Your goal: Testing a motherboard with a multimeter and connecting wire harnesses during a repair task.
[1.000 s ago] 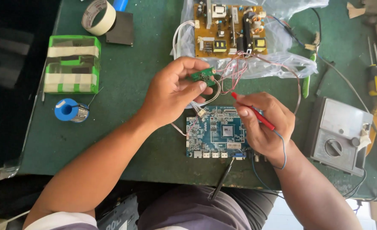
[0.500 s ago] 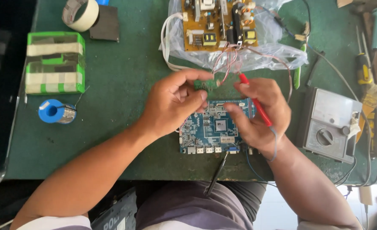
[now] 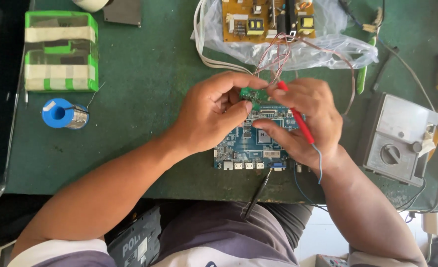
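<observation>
Small green circuit board sits pinched between thumb and forefinger of the left hand, at that hand's two o'clock, just above the blue mainboard. Right hand, closed around a red probe, lies at three o'clock; the probe's long axis runs eleven-to-five, tip touching the green board.

Left of the blue circuit board you have bare green mat; the multimeter blocks its right, the bagged yellow board crowds beyond.

Bright even daylight, sharp, soft shadows.
</observation>
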